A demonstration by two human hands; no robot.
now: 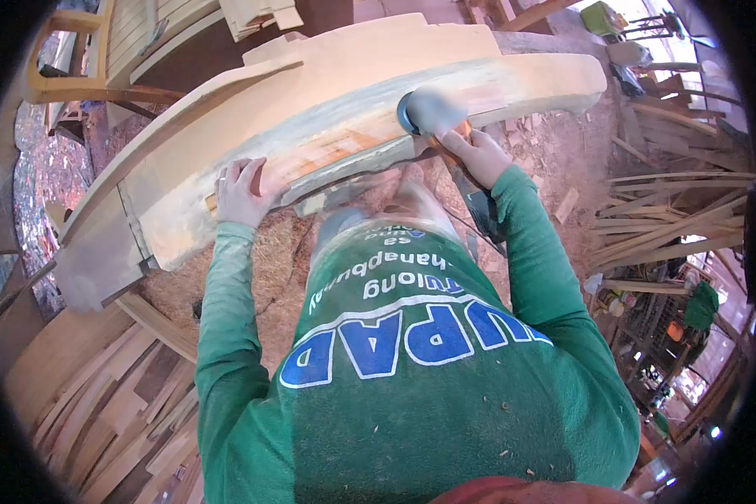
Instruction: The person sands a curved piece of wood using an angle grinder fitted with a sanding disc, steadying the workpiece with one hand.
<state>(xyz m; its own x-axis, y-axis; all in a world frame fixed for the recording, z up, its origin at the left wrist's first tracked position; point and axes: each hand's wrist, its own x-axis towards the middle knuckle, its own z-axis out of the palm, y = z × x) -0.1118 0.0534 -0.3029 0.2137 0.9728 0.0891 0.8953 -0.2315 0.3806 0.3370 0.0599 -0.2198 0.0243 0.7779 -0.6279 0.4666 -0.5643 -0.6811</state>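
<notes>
A long, curved wooden piece (344,101) lies across the upper view, with bare orange-brown wood and greyish patches on its near side. My right hand (480,158) is closed around an angle grinder (479,208). The grinder's round disc (433,113) is blurred and lies over the wood's surface; whether it touches cannot be made out. My left hand (245,191) rests on the near edge of the wood, left of the bare strip. Its fingers are spread on the surface and hold no tool.
Wood shavings (260,260) cover the ground below the piece. Cut wooden strips (101,395) lie at lower left, and stacked curved strips (672,210) at right. A wooden chair frame (67,88) stands at upper left. The grinder's dark lower end hangs beside my right sleeve.
</notes>
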